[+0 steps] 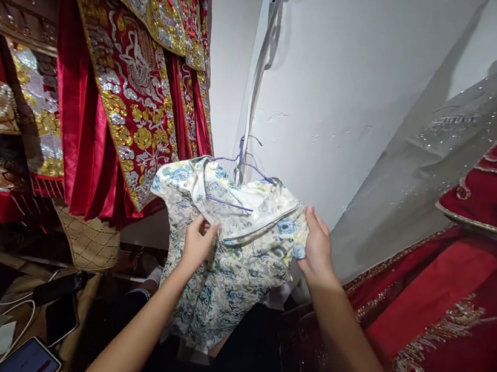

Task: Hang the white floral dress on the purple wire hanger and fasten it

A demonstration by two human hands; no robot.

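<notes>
Head view: a floral dress [239, 258] in cream, blue and green hangs on a thin purple hanger [236, 172] in front of a white wall [344, 89]. The left hand [197, 243] is closed on the fabric at the chest, and the right hand [316, 247] grips the shoulder edge. Red and gold embroidered robes [128, 85] hang just left; a red gown [468, 288] hangs right. Two phones [45, 336] lie at lower left
</notes>
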